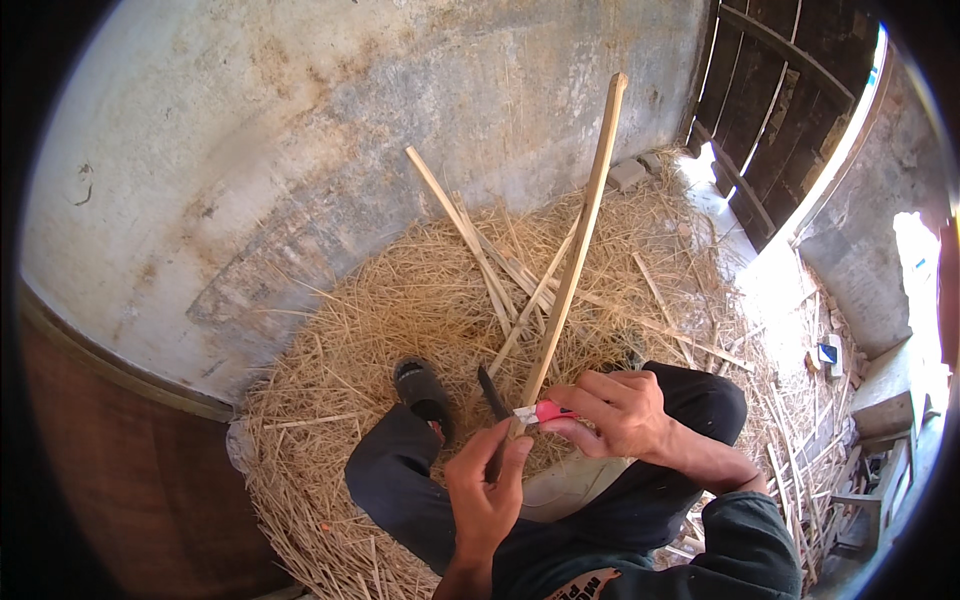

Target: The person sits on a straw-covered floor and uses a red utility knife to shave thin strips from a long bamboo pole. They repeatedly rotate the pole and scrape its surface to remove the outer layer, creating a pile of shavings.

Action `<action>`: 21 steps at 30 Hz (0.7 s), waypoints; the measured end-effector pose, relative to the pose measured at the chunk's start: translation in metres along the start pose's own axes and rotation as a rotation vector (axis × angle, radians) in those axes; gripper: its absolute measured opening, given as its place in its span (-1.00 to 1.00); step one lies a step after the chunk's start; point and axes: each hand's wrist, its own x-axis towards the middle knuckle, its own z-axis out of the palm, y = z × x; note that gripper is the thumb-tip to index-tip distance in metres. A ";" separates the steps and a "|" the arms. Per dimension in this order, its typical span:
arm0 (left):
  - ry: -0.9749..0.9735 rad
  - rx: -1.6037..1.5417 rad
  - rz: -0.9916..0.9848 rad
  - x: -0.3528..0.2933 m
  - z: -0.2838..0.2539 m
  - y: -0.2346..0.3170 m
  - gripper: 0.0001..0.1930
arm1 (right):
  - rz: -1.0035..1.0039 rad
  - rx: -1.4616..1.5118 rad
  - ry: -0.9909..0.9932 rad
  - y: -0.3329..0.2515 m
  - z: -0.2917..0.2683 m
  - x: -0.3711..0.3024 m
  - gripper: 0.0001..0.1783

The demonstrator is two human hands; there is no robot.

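Note:
My right hand [620, 412] is closed round a small bright pink object [552, 411] with a pale, silvery end; its exact kind is unclear. That end touches the near tip of a long pale wooden strip [578, 255], which rises away from me toward the wall. My left hand [487, 490] pinches the strip's near end between thumb and fingers. Close beside these fingers a dark, blade-like piece [490, 392] points up and left; its lower part is hidden. Both hands are above my lap, between my bent knees.
Straw and shavings [340, 400] cover the floor. Several loose strips [455, 225] lie crossed in front, some against the stained wall [250, 150]. A dark sandal [422, 390] is on my left foot. A plank door [770, 100] stands far right, a wooden frame [880, 500] near right.

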 end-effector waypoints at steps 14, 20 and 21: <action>-0.015 0.052 -0.016 -0.003 -0.005 0.007 -0.76 | 0.009 -0.050 0.019 0.007 -0.004 0.002 -0.66; -0.106 0.048 -0.180 -0.043 -0.015 -0.018 -0.76 | 0.532 -0.103 0.346 0.080 -0.048 0.027 -0.79; -0.101 0.076 -0.170 -0.043 -0.019 -0.022 -0.76 | 0.556 -0.094 0.320 0.078 -0.052 0.024 -0.79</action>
